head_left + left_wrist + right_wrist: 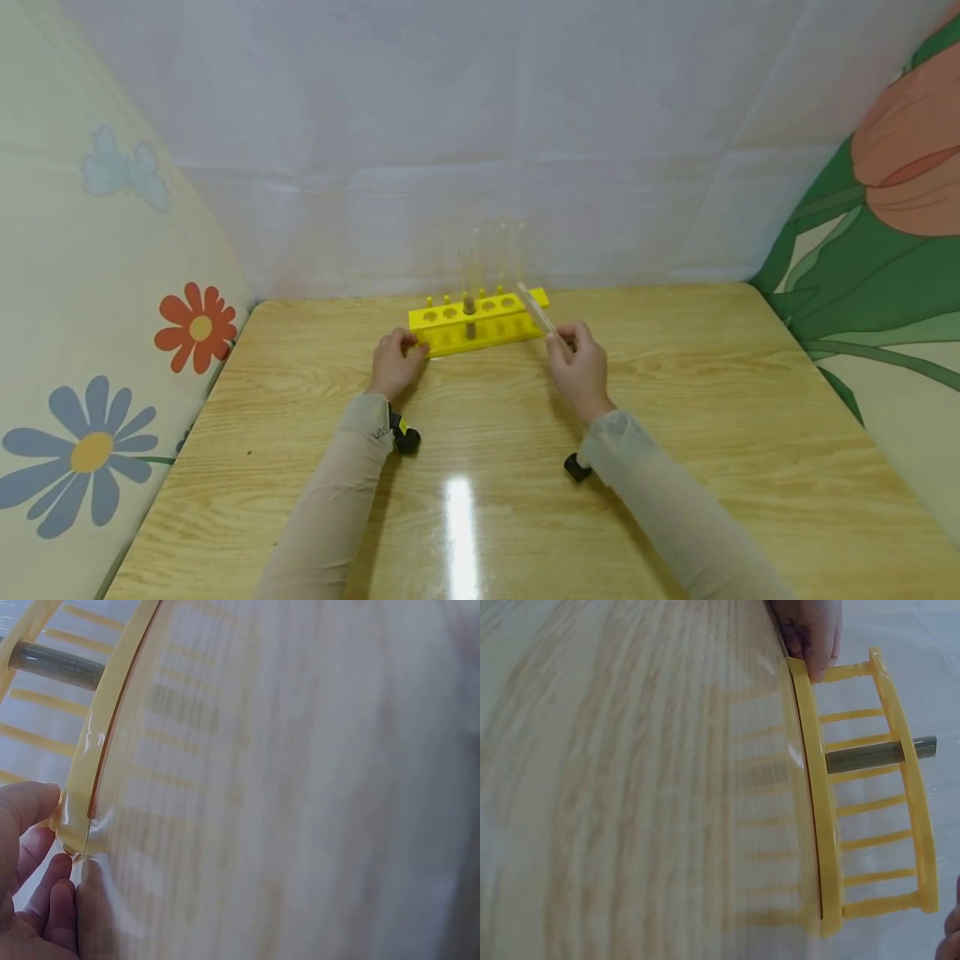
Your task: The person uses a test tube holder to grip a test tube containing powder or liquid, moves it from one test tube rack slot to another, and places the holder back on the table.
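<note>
A yellow test tube rack (420,320) stands at the far side of the wooden table. My left hand (392,364) grips its left end low down, thumb and fingertips around the base edge. One test tube (470,307) with dark grey-brown contents stands upright in a middle hole; in the right wrist view this dark-filled part (866,757) shows between the rack's bars. At the rack's right end my right hand (581,367) pinches a slender, pale tube (536,308), tilted up and leftward. Whether anything is inside that tube I cannot tell. Only fingertips of this hand show in the right wrist view.
Several clear glass tubes (503,250) stand upright at the back of the rack, faint against the white cloth (360,150). Yellow pegs (430,301) rise along the rack's back. Patterned cloth (90,333) flanks the glossy table (480,433) on both sides.
</note>
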{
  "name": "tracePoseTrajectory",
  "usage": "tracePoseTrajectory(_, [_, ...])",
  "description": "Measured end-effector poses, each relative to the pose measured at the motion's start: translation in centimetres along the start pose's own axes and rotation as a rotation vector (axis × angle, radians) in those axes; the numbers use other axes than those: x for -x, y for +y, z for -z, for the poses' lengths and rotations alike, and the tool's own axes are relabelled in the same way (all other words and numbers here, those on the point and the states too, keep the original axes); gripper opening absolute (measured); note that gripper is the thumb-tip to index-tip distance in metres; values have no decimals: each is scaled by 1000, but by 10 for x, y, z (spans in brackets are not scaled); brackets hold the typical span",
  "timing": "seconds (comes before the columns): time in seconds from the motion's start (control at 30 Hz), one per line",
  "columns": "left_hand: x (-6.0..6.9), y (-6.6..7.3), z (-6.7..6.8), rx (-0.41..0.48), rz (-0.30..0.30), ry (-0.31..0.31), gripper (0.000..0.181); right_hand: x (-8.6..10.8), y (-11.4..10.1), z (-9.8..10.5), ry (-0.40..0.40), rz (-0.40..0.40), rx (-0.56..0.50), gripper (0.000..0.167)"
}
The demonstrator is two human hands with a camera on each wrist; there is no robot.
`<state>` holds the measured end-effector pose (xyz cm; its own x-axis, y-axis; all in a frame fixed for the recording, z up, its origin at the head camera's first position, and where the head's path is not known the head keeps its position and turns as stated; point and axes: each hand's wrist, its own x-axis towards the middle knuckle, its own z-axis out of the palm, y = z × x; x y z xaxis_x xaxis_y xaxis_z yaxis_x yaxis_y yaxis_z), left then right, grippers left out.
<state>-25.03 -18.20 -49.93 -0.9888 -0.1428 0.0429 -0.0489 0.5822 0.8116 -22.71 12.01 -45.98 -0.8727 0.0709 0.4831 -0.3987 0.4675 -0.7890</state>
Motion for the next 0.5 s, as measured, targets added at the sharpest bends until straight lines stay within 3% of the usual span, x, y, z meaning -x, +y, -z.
tracePoseTrajectory(0.2, [0,0,0,5,2,2,30,3,10,1,29,-86,-22,14])
tracePoseTrajectory(0.5, [0,0,0,1,2,0,30,0,22,7,78,-131,-11,14])
